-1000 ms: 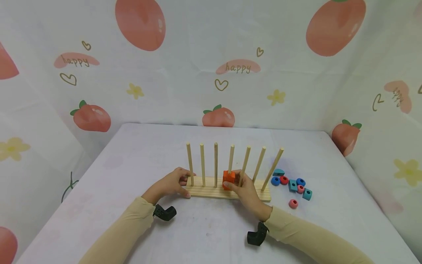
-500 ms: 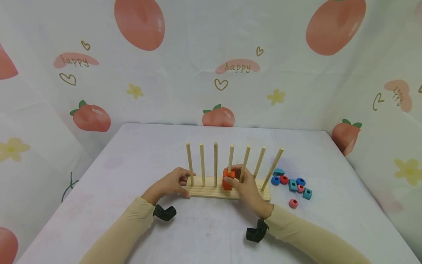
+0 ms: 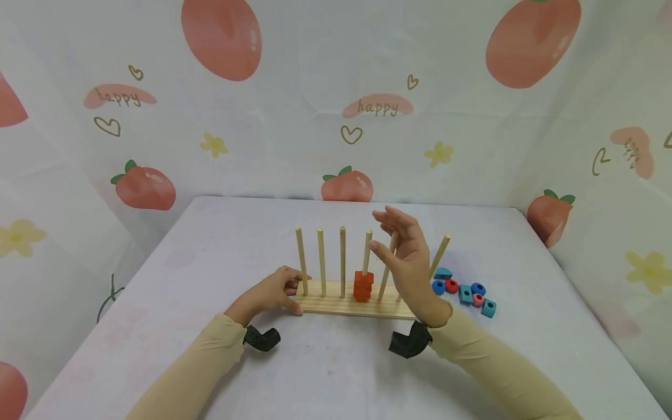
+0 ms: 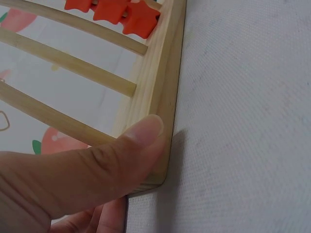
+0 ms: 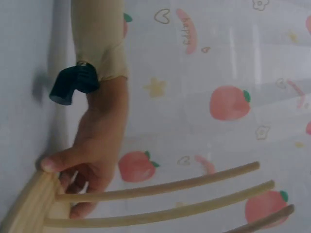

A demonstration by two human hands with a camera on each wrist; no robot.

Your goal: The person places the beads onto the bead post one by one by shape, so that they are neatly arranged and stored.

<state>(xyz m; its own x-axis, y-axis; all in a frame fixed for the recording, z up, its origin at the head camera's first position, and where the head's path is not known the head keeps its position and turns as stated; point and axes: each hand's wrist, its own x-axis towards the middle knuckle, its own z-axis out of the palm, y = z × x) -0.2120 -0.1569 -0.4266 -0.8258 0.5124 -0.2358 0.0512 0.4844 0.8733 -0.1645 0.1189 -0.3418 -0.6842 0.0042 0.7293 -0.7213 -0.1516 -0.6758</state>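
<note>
A wooden peg board [image 3: 325, 304] with a row of several upright pegs lies across the middle of the table. Orange star-shaped beads [image 3: 363, 287] are stacked at the foot of its middle peg, and the left wrist view shows three star beads [image 4: 141, 20] side on. My left hand [image 3: 269, 296] grips the board's left end, thumb on the front edge and fingers behind; the right wrist view also catches this left hand [image 5: 95, 155]. Raised above the board, my right hand [image 3: 409, 262] holds nothing. Its spread thumb and fingers are near the peg tops, hiding parts of the right-hand pegs.
Right of the board lies a loose group: teal blocks [image 3: 465, 294], blue beads [image 3: 478, 289], a red bead [image 3: 451, 286] and a pink bead [image 3: 478, 300]. Both wrists carry black camera mounts [image 3: 262, 338]. A printed cloth [image 3: 294, 146] hangs behind the table.
My right hand has let go of the top orange star bead, which now sits lower on the stack, and has risen up and slightly right. The left hand has stayed in place.
</note>
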